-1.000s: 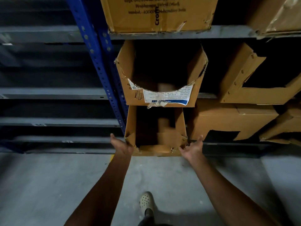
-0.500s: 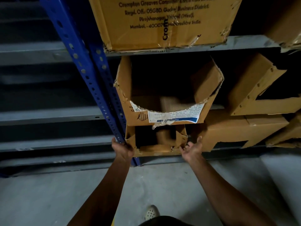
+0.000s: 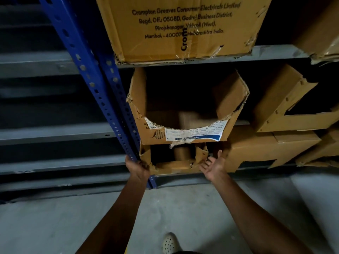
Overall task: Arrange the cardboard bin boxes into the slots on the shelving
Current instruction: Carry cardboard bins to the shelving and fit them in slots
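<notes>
the left hand (image 3: 138, 166) is closed over the front left corner of the lowest cardboard bin box (image 3: 172, 160), fingers wrapped on the torn edge, pressed close beside the blue perforated upright (image 3: 102, 88). the right hand (image 3: 213, 165) is spread wide, palm turned up and inward, just beside the box's right front corner; whether its fingertips touch the cardboard cannot be told. so the box lies straight ahead between the two hands, its long axis running away from the person into the bottom slot, and the left hand is the one with a real hold.

the box sits low, on the bottom level just above the concrete floor (image 3: 55, 226), directly under a larger torn bin box (image 3: 185, 132) with a white and blue label. its front lip looks cut down and ragged, the side flaps bent, the inside dark. it seems nearly seated; by my judgement a straight push along that axis should finish it, provided the left corner clears the upright. soft, worn cardboard may buckle under uneven pressure.
</notes>
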